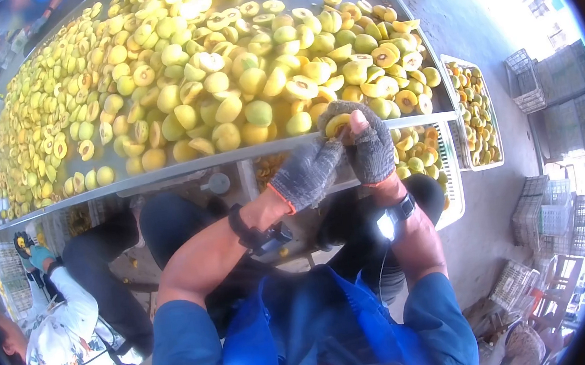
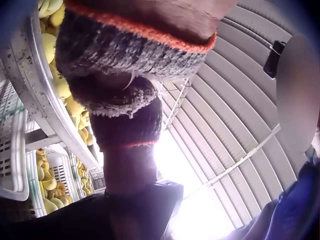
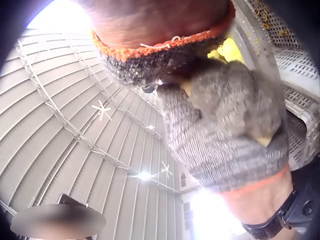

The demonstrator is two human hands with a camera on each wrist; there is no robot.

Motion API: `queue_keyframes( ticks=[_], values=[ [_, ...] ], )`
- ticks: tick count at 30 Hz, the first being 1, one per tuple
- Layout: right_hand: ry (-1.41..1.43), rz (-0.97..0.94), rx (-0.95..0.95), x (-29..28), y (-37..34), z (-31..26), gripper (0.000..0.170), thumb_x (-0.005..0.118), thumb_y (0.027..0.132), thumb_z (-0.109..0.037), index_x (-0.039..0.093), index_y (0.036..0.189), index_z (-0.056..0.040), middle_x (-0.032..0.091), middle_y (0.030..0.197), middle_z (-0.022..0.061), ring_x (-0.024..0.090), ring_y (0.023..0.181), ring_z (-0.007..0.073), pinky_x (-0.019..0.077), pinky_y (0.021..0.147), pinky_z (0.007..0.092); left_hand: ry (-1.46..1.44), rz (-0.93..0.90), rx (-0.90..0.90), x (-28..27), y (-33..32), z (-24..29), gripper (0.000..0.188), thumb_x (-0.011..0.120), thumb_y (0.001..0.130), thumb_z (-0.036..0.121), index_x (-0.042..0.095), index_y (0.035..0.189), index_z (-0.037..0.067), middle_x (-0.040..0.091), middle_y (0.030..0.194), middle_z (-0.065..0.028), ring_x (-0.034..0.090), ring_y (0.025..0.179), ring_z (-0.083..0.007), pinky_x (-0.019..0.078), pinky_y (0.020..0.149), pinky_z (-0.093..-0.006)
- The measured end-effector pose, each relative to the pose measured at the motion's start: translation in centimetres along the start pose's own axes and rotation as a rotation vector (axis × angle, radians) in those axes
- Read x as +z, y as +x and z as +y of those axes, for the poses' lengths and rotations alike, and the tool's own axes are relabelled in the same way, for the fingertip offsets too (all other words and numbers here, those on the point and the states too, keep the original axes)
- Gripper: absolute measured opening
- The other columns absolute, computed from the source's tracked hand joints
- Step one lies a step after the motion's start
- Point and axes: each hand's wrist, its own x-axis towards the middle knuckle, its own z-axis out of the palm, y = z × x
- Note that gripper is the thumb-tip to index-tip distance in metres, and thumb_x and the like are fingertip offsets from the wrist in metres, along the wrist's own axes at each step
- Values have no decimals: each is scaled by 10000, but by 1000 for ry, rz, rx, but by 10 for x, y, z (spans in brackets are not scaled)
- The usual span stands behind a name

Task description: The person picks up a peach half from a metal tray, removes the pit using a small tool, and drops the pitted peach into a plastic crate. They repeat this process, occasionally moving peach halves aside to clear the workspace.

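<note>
Both hands wear grey knitted gloves with orange cuffs and meet over the near edge of a metal table. My right hand [image 1: 372, 147] grips a yellow stone-fruit half [image 1: 336, 126], its cut face showing, with a bare fingertip sticking out of the glove. The left hand [image 1: 306, 172] pinches at the lower edge of that half with curled fingers. In the right wrist view the left glove [image 3: 225, 125] is bunched close against the right glove [image 3: 150, 65]. In the left wrist view the gloves hide the fruit half. I cannot tell whether a small tool is in the left fingers.
Heaped halved fruit [image 1: 225, 83] covers the metal table, whose raised rim [image 1: 198, 165] runs in front of the knees. Below its right end stands a white crate of fruit halves [image 1: 417, 151], with another fruit crate [image 1: 478, 113] beyond. Another person [image 1: 66, 334] sits at the left.
</note>
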Motion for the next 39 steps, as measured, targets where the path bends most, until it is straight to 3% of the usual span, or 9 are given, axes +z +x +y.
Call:
queue_keyframes(
  ticks=[3, 12, 15, 17, 20, 23, 26, 30, 39],
  values=[
    [-174, 16, 114, -4, -5, -14, 445, 486, 1044, -403, 671, 1151, -12, 711, 961, 55, 610, 843, 116, 491, 756, 258, -478, -97, -426, -10, -3, 32, 164, 570, 1034, 199, 617, 1097, 55, 615, 769, -3, 578, 542, -105, 424, 412, -245],
    [-366, -19, 73, -9, -1, -12, 402, 517, 1044, -398, 692, 1109, -42, 687, 882, 22, 583, 780, 95, 479, 701, 265, -770, -56, -620, -11, -6, 40, 217, 570, 1035, 262, 644, 989, 64, 614, 708, -18, 529, 439, -106, 356, 330, -250],
    [-432, 71, -87, -1, -2, 0, 403, 538, 1037, -401, 695, 1098, -35, 670, 839, 29, 599, 768, 122, 499, 703, 306, -794, 54, -560, -5, -7, 48, 234, 573, 1034, 275, 649, 987, 59, 620, 705, -20, 524, 437, -104, 347, 331, -249],
    [-504, 112, -256, 1, 0, 11, 420, 523, 1041, -411, 687, 1102, -29, 673, 837, 42, 602, 756, 128, 500, 693, 309, -527, -37, -519, -8, -5, 44, 238, 572, 1034, 282, 651, 995, 61, 620, 702, -17, 514, 428, -102, 342, 334, -247],
    [-340, 36, -184, 1, -5, 6, 455, 537, 1032, -424, 657, 1186, -13, 690, 913, 45, 617, 813, 139, 509, 731, 312, -481, -95, -498, -14, -6, 53, 253, 552, 1040, 285, 638, 987, 53, 606, 712, -31, 487, 410, -114, 342, 340, -271],
    [132, -52, 154, -2, -4, -3, 490, 545, 1024, -431, 625, 1267, -13, 691, 1021, 39, 619, 900, 146, 512, 787, 307, -566, -90, -505, -16, -8, 54, 245, 568, 1033, 283, 644, 992, 53, 609, 697, -23, 487, 402, -107, 338, 341, -249],
    [139, -77, 128, 3, -4, -16, 504, 547, 1021, -434, 604, 1318, -30, 674, 1090, 31, 604, 949, 132, 504, 805, 291, -733, 0, -602, -13, -8, 53, 242, 584, 1026, 289, 652, 997, 59, 615, 688, -13, 499, 406, -99, 339, 342, -224],
    [116, 99, 98, 6, -12, 11, 506, 519, 986, -423, 652, 1189, 22, 693, 995, 109, 640, 880, 185, 516, 779, 290, -792, 75, -613, -7, -9, 49, 243, 590, 1023, 299, 654, 999, 65, 612, 684, -10, 506, 412, -97, 348, 340, -220],
    [-58, 30, 232, 7, -13, -17, 479, 531, 977, -430, 687, 1024, 21, 706, 868, 109, 664, 790, 180, 519, 726, 290, -592, -175, -575, -15, -12, 55, 253, 578, 1030, 267, 659, 978, 33, 575, 646, -26, 528, 461, -121, 396, 398, -269]
  ],
)
